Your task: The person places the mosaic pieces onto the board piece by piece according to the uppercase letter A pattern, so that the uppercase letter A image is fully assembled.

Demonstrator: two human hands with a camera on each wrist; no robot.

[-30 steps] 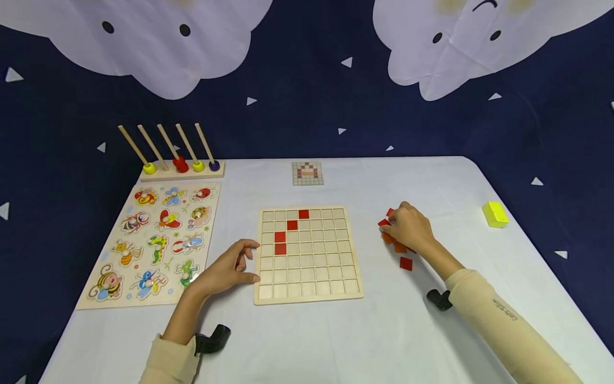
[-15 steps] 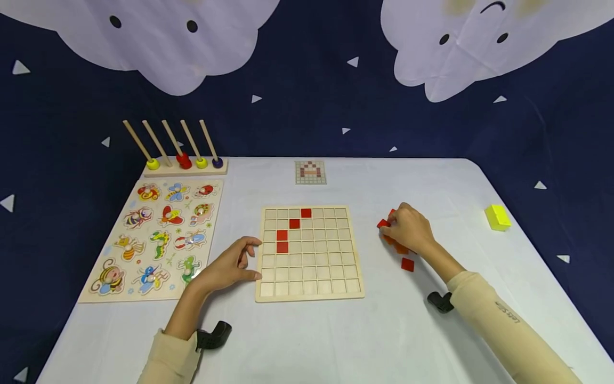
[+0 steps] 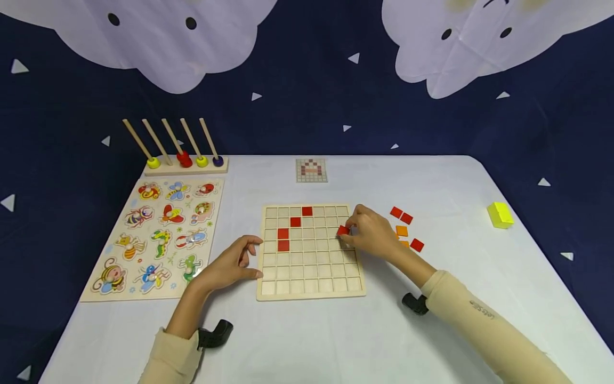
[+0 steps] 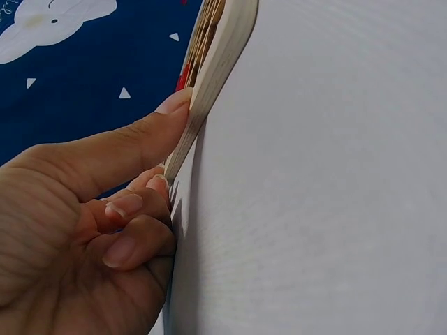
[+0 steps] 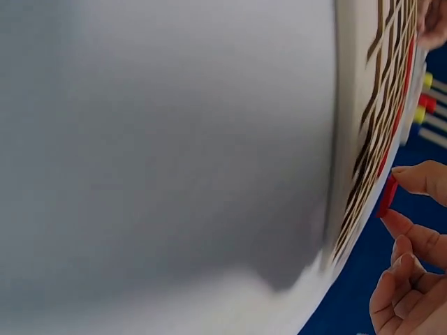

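The wooden grid board lies flat mid-table, with several red tiles set in its cells in a slanting line. Over the board's right columns, my right hand pinches a red square tile between thumb and index finger. That same tile stands edge-on in the right wrist view. At the left rim rests my left hand, thumb and index finger touching the frame well apart from each other. The left wrist view has the thumb against the board's edge, other fingers loosely bent.
Loose red tiles and orange tiles lie right of the board. A small pattern card lies behind it. At left are an insect puzzle and a peg stand; a yellow block is far right.
My right hand has moved left from the loose tiles to the board's right columns, now carrying a red tile. My left hand stays at the board's left rim.
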